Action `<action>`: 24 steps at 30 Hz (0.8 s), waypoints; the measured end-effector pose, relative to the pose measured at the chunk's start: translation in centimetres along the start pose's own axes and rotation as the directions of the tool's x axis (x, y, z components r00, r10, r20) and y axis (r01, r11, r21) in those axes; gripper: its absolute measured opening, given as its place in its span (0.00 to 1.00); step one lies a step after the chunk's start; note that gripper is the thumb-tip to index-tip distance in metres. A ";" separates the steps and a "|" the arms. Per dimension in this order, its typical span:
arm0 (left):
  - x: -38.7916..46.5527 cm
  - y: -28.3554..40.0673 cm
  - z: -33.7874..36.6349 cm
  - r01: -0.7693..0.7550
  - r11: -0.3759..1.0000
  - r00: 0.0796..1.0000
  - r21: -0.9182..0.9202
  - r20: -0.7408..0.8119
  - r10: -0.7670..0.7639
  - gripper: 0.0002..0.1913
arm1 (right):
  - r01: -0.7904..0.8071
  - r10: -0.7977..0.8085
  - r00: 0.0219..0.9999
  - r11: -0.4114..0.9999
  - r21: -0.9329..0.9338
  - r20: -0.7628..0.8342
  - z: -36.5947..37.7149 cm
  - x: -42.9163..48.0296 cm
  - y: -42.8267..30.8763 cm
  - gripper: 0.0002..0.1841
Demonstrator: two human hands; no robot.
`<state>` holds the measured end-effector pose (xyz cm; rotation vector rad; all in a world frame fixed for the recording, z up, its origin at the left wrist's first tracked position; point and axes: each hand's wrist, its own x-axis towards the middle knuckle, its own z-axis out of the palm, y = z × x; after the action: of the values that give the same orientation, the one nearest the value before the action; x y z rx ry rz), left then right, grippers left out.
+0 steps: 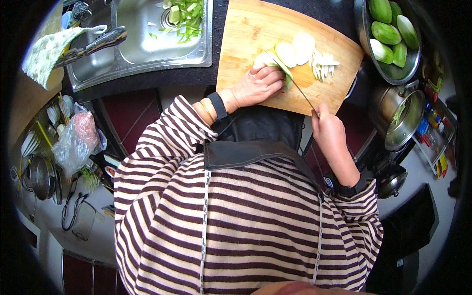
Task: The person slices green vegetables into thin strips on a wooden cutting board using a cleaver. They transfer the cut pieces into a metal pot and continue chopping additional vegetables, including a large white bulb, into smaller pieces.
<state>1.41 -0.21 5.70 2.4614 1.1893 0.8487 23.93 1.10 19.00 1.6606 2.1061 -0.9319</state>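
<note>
On a wooden cutting board [243, 40], my left hand [260, 84] presses down on a pale green vegetable piece [263, 59] with its fingers curled. My right hand [328, 127] grips the handle of a kitchen knife [300, 90]. The knife's thin blade runs up and left, against the right side of the held vegetable. Just beyond it lie a round pale slice [284, 54] and another flat slice [303, 48]. Several white cut strips [324, 66] are scattered to their right. My left fingers hide part of the vegetable.
Green peelings [190, 20] lie in the steel sink [162, 55] at upper left. A metal bowl [392, 79] of several peeled green vegetables [386, 33] stands right of the board, with a steel pot [383, 110] nearer me. A plastic bag [72, 147] holding pinkish contents is at left.
</note>
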 end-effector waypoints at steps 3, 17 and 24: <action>0.0 0.0 0.1 0.003 1.000 1.000 0.020 -0.020 -0.002 0.14 | -0.032 0.034 0.998 0.999 -0.041 0.056 1.8 1.2 0.3 0.07; 0.0 0.4 0.8 0.013 1.000 1.000 0.022 -0.027 -0.012 0.14 | -0.033 0.033 0.999 0.999 0.002 0.031 5.8 4.1 3.9 0.08; 0.0 0.2 0.8 0.014 0.999 1.000 0.046 -0.023 -0.013 0.11 | -0.003 0.005 0.999 0.999 0.050 -0.051 8.8 6.4 5.6 0.06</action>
<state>2.02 -0.38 5.16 2.4838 1.2448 0.8568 26.04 0.83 6.92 1.7302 2.1280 -0.9582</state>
